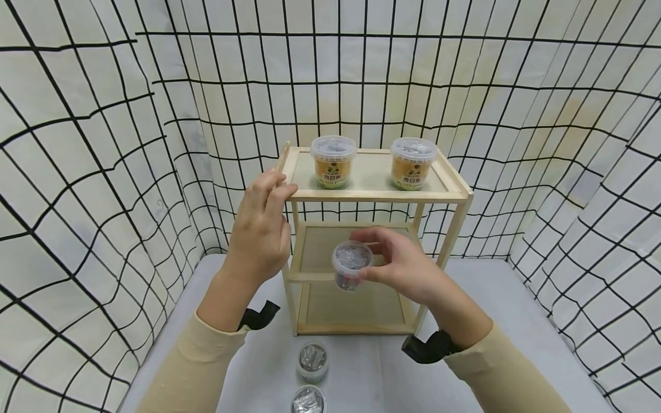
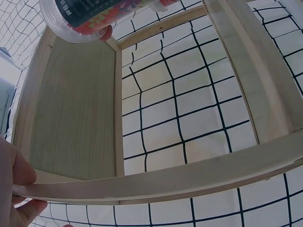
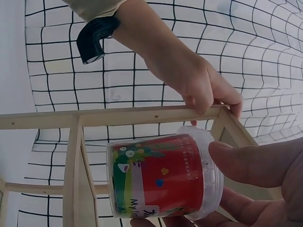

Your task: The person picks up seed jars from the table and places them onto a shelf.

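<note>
A small three-tier wooden shelf [image 1: 379, 196] stands on the table. My left hand [image 1: 258, 229] grips its top left corner; the left wrist view has thumb and fingertips on either side of the wooden edge [image 2: 156, 187]. In my right hand [image 1: 405, 267] is a clear plastic cup [image 1: 352, 258] with a lid, held between thumb and fingers in front of the middle tier. Its label shows red with a flower pattern in the right wrist view, where the cup [image 3: 165, 175] appears sideways. Two lidded cups with orange-yellow labels, one left [image 1: 333, 163] and one right [image 1: 412, 166], stand on the top tier.
Two more lidded cups, one behind [image 1: 312, 362] and one in front [image 1: 308, 400], stand on the white tabletop [image 1: 356, 373] before the shelf. White walls covered by a black grid net [image 1: 248, 74] surround the table at the back and sides.
</note>
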`<control>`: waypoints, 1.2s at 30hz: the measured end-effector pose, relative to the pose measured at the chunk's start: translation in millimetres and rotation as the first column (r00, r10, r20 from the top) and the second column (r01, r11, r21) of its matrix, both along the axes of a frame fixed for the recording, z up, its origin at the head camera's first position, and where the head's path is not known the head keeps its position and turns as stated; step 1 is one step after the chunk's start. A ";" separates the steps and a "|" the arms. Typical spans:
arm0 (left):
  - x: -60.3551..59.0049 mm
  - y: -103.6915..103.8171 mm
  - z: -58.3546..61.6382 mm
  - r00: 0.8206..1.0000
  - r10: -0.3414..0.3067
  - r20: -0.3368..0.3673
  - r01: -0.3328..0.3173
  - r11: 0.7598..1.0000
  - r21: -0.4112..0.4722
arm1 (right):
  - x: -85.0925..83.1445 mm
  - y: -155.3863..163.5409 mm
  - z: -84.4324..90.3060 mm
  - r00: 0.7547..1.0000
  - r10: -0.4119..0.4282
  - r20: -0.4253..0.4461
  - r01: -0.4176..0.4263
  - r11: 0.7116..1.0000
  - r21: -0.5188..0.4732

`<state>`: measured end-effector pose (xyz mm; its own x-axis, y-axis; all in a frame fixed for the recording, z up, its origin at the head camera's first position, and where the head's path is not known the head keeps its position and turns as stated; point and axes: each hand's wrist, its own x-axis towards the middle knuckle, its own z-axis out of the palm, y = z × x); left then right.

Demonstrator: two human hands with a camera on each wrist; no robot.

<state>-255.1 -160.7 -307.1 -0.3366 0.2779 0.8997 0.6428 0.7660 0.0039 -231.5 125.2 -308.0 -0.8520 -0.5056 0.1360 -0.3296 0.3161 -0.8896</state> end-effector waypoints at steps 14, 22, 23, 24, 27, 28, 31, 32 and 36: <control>-0.5 0.3 0.0 1.000 -0.003 -0.005 0.003 1.000 0.000 | -14.7 -21.9 -8.1 0.999 -0.032 0.012 0.032 0.998 0.046; 0.2 0.6 0.5 1.000 -0.002 -0.001 0.002 1.000 -0.002 | -22.4 -31.0 -10.8 0.998 -0.058 -0.008 0.059 0.995 0.078; 0.2 0.5 0.3 1.000 -0.001 -0.001 0.001 1.000 -0.002 | -23.5 -31.5 -11.1 0.998 -0.060 -0.009 0.061 0.995 0.077; 0.1 0.5 0.3 1.000 -0.001 -0.001 0.001 1.000 -0.001 | -24.9 -32.4 -11.6 0.998 -0.062 -0.007 0.062 0.995 0.075; -0.2 0.2 0.1 1.000 -0.001 -0.004 0.001 1.000 -0.001 | -28.3 -34.2 -12.8 0.998 -0.069 -0.005 0.069 0.995 0.070; -0.4 0.1 0.1 1.000 -0.002 -0.006 0.002 1.000 0.000 | -29.3 -35.2 -13.1 0.998 -0.070 0.000 0.070 0.996 0.063; -1.0 0.2 0.4 1.000 -0.016 -0.015 0.016 1.000 0.007 | -30.9 -36.9 -13.7 0.997 -0.071 0.002 0.071 0.996 0.053; -1.2 0.2 0.5 1.000 -0.020 -0.017 0.021 1.000 0.008 | -31.3 -37.6 -13.9 0.997 -0.071 0.005 0.071 0.996 0.048; -1.3 0.4 0.6 0.999 -0.030 -0.019 0.030 1.000 0.008 | -33.1 -39.9 -14.2 0.997 -0.082 0.012 0.082 0.996 0.042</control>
<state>-256.4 -160.3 -306.4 -0.3115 0.2798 0.9081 0.6653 0.7466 -0.0018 -264.6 85.3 -322.2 -0.8924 -0.4391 0.1043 -0.2891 0.3785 -0.8793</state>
